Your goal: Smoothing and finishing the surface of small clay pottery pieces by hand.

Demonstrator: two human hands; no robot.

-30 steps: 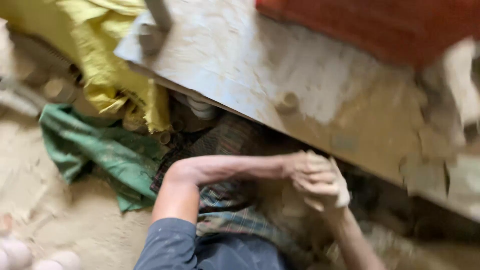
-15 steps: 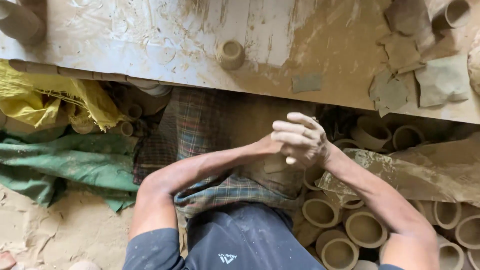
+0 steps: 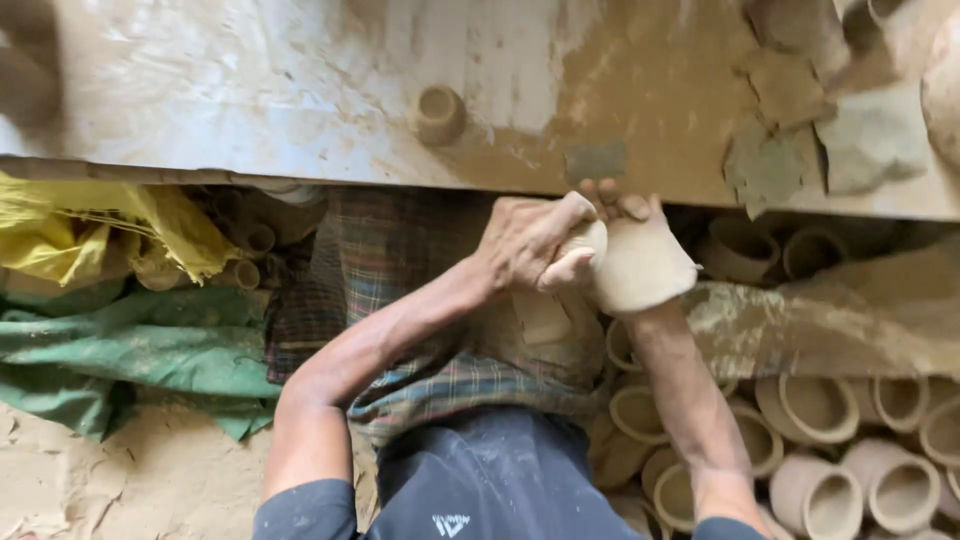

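Observation:
My left hand [image 3: 528, 243] and my right hand [image 3: 640, 262] are pressed together just below the front edge of a clay-smeared board [image 3: 250, 110]. Between the palms sits a pale lump of clay [image 3: 585, 242], mostly hidden by the fingers. Wet, light-coloured clay coats the right hand; the left hand is barer. A small clay cup [image 3: 437, 114] stands upright on the board a little above and to the left of my hands.
Several unfired clay pots [image 3: 815, 405] lie stacked at the lower right under a muddy sheet [image 3: 830, 320]. Flat clay scraps [image 3: 770, 165] stick to the board's right part. Yellow cloth [image 3: 90, 230] and green cloth [image 3: 130, 340] lie left; a checked cloth [image 3: 400, 260] covers my lap.
The view has swung from the red object and board underside onto the board top. My joined hands have stayed together and moved up to the board's edge.

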